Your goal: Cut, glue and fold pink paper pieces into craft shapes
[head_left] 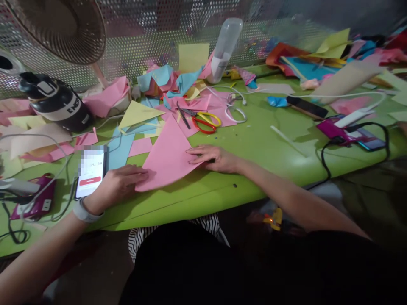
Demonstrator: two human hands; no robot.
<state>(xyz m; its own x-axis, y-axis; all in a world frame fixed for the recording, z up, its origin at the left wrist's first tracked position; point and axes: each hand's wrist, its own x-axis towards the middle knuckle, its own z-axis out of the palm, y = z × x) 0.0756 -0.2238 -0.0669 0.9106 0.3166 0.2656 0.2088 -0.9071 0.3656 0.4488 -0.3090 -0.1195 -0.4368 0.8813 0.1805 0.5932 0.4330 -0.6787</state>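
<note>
A folded sheet of pink paper (170, 159), roughly triangular with its tip pointing away from me, lies near the front edge of the table. My left hand (121, 184) grips its left corner, fingers on top. At the right corner, my right hand (218, 159) has its fingers over the paper, and the edge there lifts slightly. Just past the tip lie scissors with red and yellow handles (205, 123). A phone with a lit screen (92, 171) is beside my left hand. Blue paper (119, 148) and a small pink piece (140, 147) are left of the sheet.
On the green table (254, 140) are a black bottle (59, 101), a fan (60, 25), a clear plastic bottle (225, 51) and heaped coloured paper (171, 82). Purple power strips (340, 129) with cables stand at both sides. A perforated panel (143, 34) rises behind.
</note>
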